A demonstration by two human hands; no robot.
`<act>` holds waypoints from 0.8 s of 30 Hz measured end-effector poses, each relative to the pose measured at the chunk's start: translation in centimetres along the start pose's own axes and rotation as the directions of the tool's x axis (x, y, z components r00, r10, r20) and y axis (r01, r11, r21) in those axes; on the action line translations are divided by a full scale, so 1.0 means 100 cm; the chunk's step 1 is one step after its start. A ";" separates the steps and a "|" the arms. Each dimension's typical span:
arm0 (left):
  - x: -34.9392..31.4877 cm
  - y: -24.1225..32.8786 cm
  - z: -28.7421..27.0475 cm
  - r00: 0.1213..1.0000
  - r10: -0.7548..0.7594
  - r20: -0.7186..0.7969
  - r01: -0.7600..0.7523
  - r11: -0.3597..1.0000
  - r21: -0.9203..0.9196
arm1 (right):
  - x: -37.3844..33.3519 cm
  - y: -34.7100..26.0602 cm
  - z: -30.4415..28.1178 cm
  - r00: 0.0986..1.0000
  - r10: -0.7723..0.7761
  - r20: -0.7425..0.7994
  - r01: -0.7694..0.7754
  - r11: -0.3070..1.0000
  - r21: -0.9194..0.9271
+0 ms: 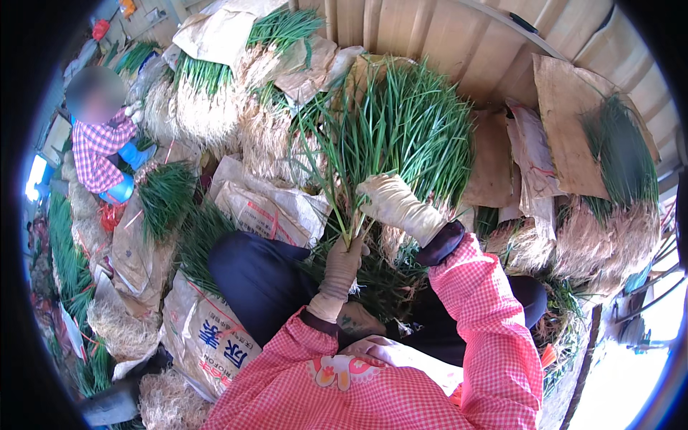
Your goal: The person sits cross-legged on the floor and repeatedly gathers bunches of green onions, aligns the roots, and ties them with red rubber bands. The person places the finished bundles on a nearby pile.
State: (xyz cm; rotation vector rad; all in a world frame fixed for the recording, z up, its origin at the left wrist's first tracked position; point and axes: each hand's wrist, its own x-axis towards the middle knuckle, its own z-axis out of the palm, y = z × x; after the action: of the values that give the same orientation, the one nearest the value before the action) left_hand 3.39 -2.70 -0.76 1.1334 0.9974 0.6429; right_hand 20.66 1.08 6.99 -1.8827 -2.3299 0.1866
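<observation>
Evidently my left grip [342, 269] is closed around a few thin stalks [347, 228], low down, just in front of the left edge of the big green pile [419, 136]. My right grip [390, 201] is raised beside those stalks, before the pile's lower part; its fingers are bent, but I cannot tell whether they pinch any. Both wear pale gloves.

The leaf tips overlap the pile in my view, so a hasty pull could snag and kink them if they are tangled there. Too slack a hold, and thin stalks might slide through the glove into the loose greens [383, 283] below the pile; too hard a squeeze could bruise them. My right cuff [441, 244] is close to the pile's lower right, so a careless elbow swing might topple its edge. The sack [261, 208] left of the pile could catch strays too.
</observation>
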 end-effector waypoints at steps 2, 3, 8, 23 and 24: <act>-0.004 0.003 0.003 1.000 0.015 -0.018 -0.014 0.999 0.034 | -0.004 -0.001 0.005 1.000 -0.018 0.023 0.016 0.998 0.066; -0.005 0.003 0.003 1.000 0.006 -0.006 -0.006 0.999 0.048 | -0.006 -0.001 0.010 1.000 -0.013 0.014 0.012 0.998 0.065; -0.005 -0.003 0.000 0.999 -0.017 0.030 0.013 0.995 0.103 | -0.013 0.007 0.024 0.983 0.181 0.021 -0.182 0.982 0.060; 0.001 -0.016 0.000 0.998 -0.031 0.062 0.020 0.987 0.162 | -0.028 -0.013 0.053 0.966 0.046 -0.256 0.026 0.963 0.270; 0.000 -0.015 -0.002 0.998 -0.028 0.062 0.018 0.988 0.153 | -0.029 -0.012 0.061 0.964 0.120 -0.238 -0.051 0.960 0.275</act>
State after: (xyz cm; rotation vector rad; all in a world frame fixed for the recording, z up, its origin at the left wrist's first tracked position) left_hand 3.14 -3.07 -2.18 1.2673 1.0163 0.5149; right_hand 18.96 -2.06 1.16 -1.7612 -1.9503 0.2410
